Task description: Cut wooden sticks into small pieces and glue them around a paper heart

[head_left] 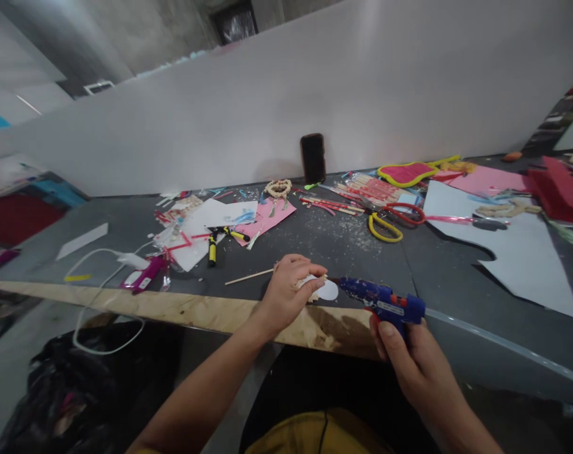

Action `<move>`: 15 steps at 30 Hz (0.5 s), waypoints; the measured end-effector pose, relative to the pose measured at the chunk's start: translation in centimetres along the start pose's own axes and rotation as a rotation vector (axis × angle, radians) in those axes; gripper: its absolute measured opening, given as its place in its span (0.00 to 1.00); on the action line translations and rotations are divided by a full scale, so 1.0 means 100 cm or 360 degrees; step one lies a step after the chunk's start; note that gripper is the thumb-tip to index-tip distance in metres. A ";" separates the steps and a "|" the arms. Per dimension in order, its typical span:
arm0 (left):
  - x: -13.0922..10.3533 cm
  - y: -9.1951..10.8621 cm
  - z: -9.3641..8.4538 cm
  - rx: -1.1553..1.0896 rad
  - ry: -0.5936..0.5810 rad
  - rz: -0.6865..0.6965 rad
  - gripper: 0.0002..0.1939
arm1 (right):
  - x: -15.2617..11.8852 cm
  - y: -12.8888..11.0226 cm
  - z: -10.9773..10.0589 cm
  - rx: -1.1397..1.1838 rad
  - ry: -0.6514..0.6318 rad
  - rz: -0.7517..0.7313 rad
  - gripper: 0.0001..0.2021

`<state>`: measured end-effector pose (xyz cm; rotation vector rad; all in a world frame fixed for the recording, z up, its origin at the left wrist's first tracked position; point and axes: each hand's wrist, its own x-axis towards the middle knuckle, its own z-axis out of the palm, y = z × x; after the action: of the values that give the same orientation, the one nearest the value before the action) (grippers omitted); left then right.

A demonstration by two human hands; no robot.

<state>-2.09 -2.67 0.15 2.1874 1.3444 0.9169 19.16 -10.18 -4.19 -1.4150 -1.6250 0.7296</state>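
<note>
My right hand (409,353) is wrapped round the handle of a blue hot glue gun (376,296) with a red trigger. Its nozzle points left, close to the fingertips of my left hand (289,287). Those fingers are closed on a small beige craft piece, mostly hidden by the hand. Beside the fingertips a white oval piece (330,290) shows at the table's front edge. A thin wooden stick (248,277) lies to the left of this hand, one end by the knuckles.
Yellow-handled pliers (212,249), paper scraps and a pink sheet (279,221) lie at centre left. Scissors (385,227), patterned sticks and a white cut sheet (513,265) are on the right. A phone (313,157) leans on the partition. A white cable (81,315) hangs over the left edge.
</note>
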 end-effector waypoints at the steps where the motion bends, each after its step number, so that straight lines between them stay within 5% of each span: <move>1: 0.000 0.000 0.000 -0.0004 0.0002 0.0001 0.08 | 0.000 0.000 0.000 -0.0012 0.0012 -0.0006 0.12; 15: -0.001 -0.001 0.001 -0.0101 0.0023 -0.0062 0.08 | -0.003 -0.004 -0.001 -0.0106 0.0037 -0.0028 0.14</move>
<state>-2.09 -2.73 -0.04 2.1040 1.3413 0.9497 19.05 -10.51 -3.86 -1.4492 -1.6553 0.6516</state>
